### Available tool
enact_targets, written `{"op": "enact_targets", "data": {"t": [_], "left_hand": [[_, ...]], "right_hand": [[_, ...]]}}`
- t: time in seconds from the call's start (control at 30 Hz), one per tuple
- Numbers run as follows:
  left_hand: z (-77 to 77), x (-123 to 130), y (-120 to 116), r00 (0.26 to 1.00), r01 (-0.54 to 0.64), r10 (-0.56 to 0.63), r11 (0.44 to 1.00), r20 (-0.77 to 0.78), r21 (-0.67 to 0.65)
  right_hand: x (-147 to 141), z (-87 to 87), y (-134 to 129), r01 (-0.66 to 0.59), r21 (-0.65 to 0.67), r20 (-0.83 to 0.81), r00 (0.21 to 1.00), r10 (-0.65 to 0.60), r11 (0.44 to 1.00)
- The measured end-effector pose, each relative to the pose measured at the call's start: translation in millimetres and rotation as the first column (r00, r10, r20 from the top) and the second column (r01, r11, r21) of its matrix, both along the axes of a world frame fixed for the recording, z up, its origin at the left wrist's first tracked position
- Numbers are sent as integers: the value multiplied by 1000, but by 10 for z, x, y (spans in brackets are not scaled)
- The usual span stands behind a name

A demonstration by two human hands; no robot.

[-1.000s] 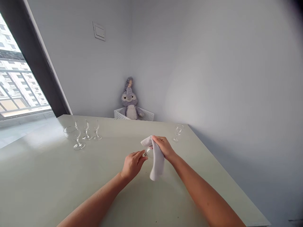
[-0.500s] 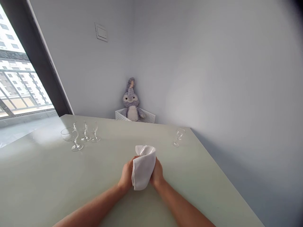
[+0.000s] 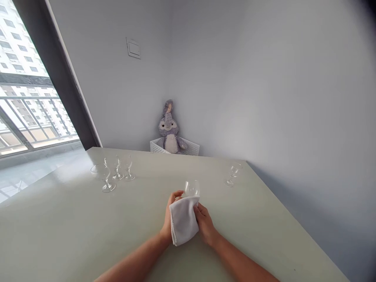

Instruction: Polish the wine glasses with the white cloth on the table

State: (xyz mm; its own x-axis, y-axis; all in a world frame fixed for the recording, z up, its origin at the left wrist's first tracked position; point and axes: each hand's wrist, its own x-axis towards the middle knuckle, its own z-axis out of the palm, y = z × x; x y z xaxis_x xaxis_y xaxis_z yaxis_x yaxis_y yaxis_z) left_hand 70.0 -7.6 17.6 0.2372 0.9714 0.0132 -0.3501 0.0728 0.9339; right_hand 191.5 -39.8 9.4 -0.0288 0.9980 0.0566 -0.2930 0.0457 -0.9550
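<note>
A clear glass (image 3: 192,188) is held between my hands, its bowl showing above a white cloth (image 3: 184,221) that covers its lower part. My left hand (image 3: 168,219) curls round the cloth from the left, fingertips by the bowl. From the other side my right hand (image 3: 206,224) grips the cloth and glass, thumb on the cloth's right edge. Whether the glass has a stem is hidden by the cloth.
Three stemmed glasses stand at the left of the table (image 3: 141,219), the nearest glass (image 3: 107,186) in front. Another small stemmed glass (image 3: 234,172) stands back right. Behind the far edge, a plush rabbit (image 3: 170,133) sits in a white basket (image 3: 190,149).
The cloth has come down off the glass's rim, baring the bowl. My left fingers have loosened and show beside it. The whole view has shifted slightly.
</note>
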Motion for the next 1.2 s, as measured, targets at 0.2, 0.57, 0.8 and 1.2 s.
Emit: {"op": "enact_targets", "data": {"t": [0.2, 0.57, 0.8, 1.2], "left_hand": [[61, -42, 142, 966, 255, -251, 964, 62, -72], [164, -32, 96, 987, 34, -48, 995, 153, 89], [297, -201, 248, 953, -288, 241, 913, 185, 290], [105, -28, 14, 971, -89, 222, 683, -90, 725]], "right_hand": [[45, -69, 39, -235, -61, -59, 971, 232, 970], [140, 44, 72, -37, 381, 691, 675, -258, 924], [132, -12, 85, -158, 482, 868, 215, -447, 862], [42, 235, 188, -49, 596, 781, 266, -565, 801]]}}
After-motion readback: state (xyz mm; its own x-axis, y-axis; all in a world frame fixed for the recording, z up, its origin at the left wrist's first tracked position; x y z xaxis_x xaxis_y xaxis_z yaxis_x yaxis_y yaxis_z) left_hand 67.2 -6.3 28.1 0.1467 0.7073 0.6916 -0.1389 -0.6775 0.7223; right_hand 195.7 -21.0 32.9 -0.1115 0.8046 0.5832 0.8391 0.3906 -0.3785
